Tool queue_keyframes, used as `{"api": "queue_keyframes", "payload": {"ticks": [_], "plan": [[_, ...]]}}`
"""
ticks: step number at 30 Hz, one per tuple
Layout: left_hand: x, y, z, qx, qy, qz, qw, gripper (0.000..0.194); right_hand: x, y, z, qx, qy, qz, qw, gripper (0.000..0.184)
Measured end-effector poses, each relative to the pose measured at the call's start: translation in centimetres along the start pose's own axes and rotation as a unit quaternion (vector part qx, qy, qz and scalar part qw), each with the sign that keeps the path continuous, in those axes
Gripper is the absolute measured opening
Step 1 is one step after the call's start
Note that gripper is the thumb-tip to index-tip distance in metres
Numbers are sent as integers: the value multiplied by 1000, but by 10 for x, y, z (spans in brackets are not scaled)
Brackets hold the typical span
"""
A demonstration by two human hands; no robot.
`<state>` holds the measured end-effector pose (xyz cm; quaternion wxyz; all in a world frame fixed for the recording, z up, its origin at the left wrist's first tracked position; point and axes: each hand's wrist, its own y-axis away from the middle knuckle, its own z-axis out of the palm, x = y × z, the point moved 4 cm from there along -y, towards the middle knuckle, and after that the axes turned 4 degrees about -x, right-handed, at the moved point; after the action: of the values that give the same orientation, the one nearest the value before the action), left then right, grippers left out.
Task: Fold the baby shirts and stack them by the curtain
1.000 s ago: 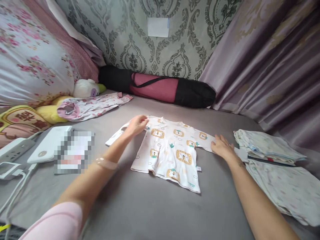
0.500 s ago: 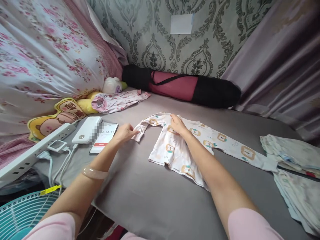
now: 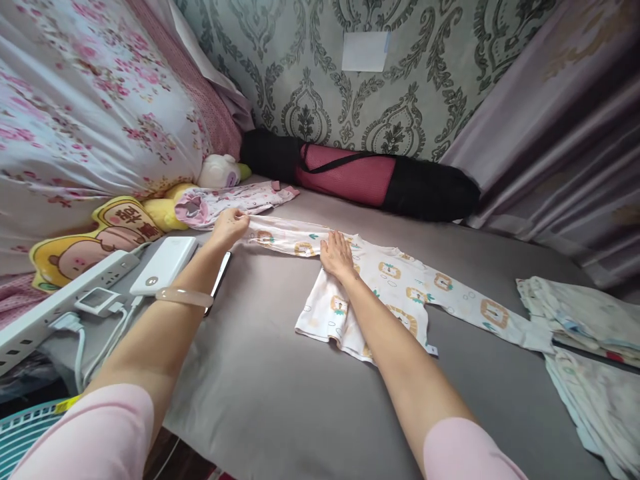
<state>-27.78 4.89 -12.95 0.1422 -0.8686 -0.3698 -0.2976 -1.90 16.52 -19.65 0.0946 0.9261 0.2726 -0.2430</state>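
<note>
A small white long-sleeved shirt (image 3: 370,280) printed with orange lions lies spread on the grey sheet (image 3: 260,373). My left hand (image 3: 231,227) is closed on the cuff of its left-side sleeve, which stretches out nearly straight. Fingers extended, my right hand (image 3: 339,255) lies flat on the shirt near that sleeve's shoulder. The other sleeve reaches right, its cuff beside the folded clothes. My right forearm covers part of the shirt's body and lower hem.
Folded clothes (image 3: 575,313) lie at the right. A pink floral garment (image 3: 240,200) and plush toys (image 3: 125,223) are at the left. Nearby are a white power bank (image 3: 165,263), a partly hidden phone (image 3: 220,280) and a power strip (image 3: 65,303). A black-and-red bag (image 3: 350,175) lies along the wall.
My left hand has moved left and away from me, pulling the bent sleeve out straight. My right hand has shifted slightly left and now presses flat on the shirt.
</note>
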Motion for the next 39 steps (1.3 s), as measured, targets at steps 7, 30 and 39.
{"api": "queue_keyframes", "payload": {"ticks": [7,30,39], "plan": [[5,-16,27,6,-182,12,983,38,-7,4,3,-13,73,30,997,64],[37,118,50,-269,-153,173,935,44,95,133,-108,64,-322,52,943,23],[32,204,63,-314,-118,158,929,55,143,284,-105,-26,-81,213,973,38]]}}
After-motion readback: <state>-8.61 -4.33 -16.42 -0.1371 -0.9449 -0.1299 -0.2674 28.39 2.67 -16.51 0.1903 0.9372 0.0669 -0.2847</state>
